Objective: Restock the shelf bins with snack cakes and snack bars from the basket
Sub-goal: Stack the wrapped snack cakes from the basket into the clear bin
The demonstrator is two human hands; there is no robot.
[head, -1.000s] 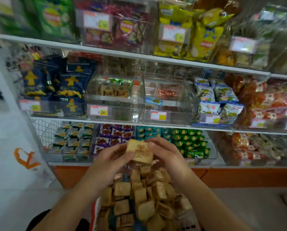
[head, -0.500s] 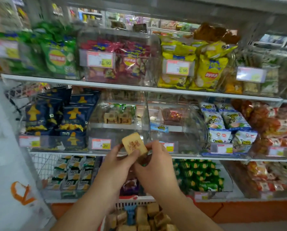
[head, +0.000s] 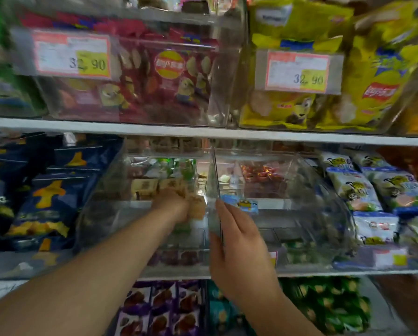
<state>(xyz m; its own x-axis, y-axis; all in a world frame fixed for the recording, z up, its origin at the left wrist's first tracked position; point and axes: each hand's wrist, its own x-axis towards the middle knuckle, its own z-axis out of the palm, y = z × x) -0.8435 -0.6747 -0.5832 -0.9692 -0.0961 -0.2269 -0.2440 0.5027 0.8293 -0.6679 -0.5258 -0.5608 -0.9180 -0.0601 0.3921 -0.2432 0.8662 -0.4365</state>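
Note:
My left hand (head: 173,206) reaches inside the clear left bin (head: 101,204) on the middle shelf and holds tan wrapped snack cakes (head: 194,203). More tan snack cakes (head: 145,185) lie at the back of that bin, under green packets. My right hand (head: 234,241) is outside the bins; its straight fingers lie against the clear wall between the left bin and the right bin (head: 300,214). The basket is out of view.
The right bin holds red wrapped sweets (head: 259,172) and a small blue packet (head: 242,204). Dark blue bags (head: 45,197) stand to the left, blue-white packets (head: 372,197) to the right. Crisp bags fill the bins on the shelf above (head: 203,132). Purple and green packs sit below.
The view has come closer to the shelf and the basket has dropped out of sight. My left hand has carried the snack cakes up into the left bin; my right hand has let go and moved to the bin wall.

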